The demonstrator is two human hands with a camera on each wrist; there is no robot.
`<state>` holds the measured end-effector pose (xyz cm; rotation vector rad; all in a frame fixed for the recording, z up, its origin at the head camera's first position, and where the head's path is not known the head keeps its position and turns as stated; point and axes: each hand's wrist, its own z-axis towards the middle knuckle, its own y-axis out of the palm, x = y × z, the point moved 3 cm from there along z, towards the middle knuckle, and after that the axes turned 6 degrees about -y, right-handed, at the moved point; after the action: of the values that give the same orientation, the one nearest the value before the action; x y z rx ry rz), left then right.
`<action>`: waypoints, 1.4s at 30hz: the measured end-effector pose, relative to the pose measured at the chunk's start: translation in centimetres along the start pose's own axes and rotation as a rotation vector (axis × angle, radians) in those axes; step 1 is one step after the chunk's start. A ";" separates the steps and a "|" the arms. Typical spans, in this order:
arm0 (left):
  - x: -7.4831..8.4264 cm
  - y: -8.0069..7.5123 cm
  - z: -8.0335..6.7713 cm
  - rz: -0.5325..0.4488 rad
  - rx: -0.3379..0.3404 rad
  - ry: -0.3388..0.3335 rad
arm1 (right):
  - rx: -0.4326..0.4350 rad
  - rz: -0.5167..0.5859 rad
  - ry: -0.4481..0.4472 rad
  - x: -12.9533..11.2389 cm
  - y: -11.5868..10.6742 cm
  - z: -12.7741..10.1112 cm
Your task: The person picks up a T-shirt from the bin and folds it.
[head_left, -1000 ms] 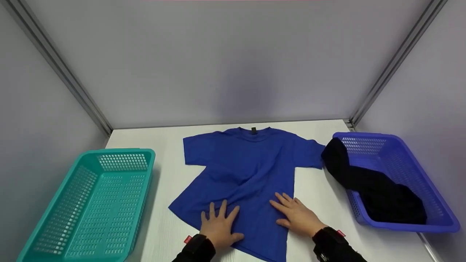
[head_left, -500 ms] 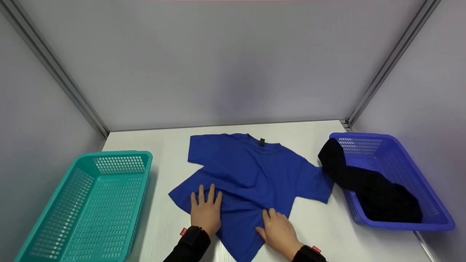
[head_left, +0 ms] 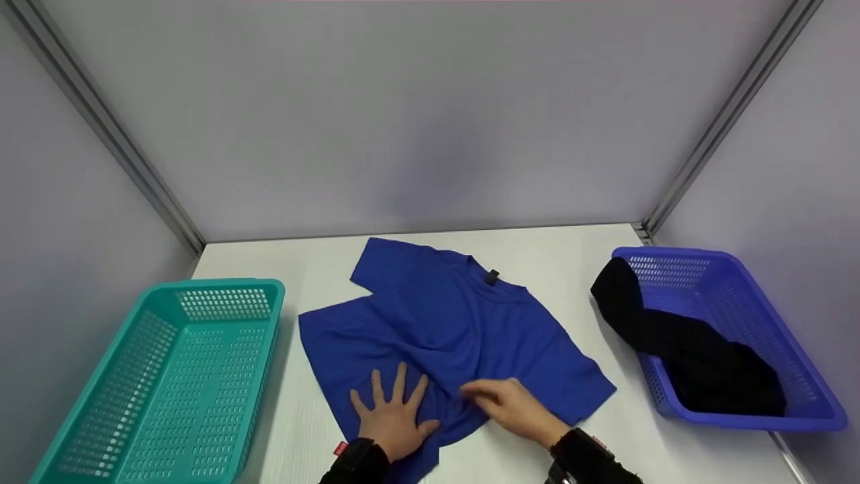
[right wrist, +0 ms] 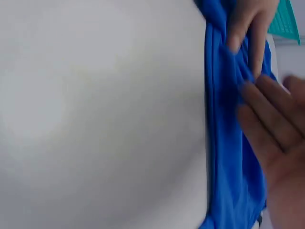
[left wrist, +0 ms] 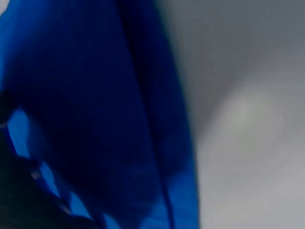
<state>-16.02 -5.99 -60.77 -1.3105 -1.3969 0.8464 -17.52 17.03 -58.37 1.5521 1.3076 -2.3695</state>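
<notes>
A: Where's the shirt (head_left: 443, 336)?
B: Flat on the white counter (head_left: 578, 444), in the middle, turned a bit. Collar w/ a dark tag points up & right. It's between 2 baskets.

A: What's the left hand (head_left: 392, 420) doing?
B: Fingers spread wide, palm down, pressing on the bottom part of the shirt.

A: And the right hand (head_left: 514, 407)?
B: Just beside the left one, at the shirt's bottom edge. Fingers look straight & flat, touching the cloth, not pinching. It's a bit blurry tho. In the right wrist view the cloth is bunched in folds by those fingers (right wrist: 267, 112).

A: What's in the baskets?
B: Green basket (head_left: 168, 376) on the left, near the shirt but not touching. Blue basket (head_left: 732, 336) on the right has black cloth (head_left: 699, 356) in it, w/ one end hanging over the rim.

A: Left wrist view?
B: Just blue cloth up close & gray. Too blurry to tell more.
</notes>
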 end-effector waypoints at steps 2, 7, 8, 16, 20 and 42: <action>-0.9 0.0 0.4 -0.011 -0.002 0.064 | 0.083 -0.275 -0.020 1.6 -1.7 -0.7; -3.2 -0.3 1.6 0.006 -0.036 0.218 | -0.013 -0.582 0.149 6.1 -5.2 -3.9; -3.5 -0.5 1.8 0.008 -0.046 0.240 | -0.039 -0.588 0.196 6.6 -5.7 -4.6; -3.6 -1.4 3.3 0.071 0.033 0.294 | 0.072 -0.912 0.280 6.7 -6.2 -5.5; -1.8 -1.3 3.7 0.166 0.270 0.247 | 0.159 -1.133 0.359 5.9 -5.2 -5.5; -6.5 -2.0 3.4 0.129 0.374 -0.100 | -0.077 -0.624 0.160 4.7 -2.3 -2.9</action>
<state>-20.39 -12.18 -61.01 -1.0874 -1.1672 1.2099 -18.71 22.24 -60.96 1.4991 2.1572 -2.4897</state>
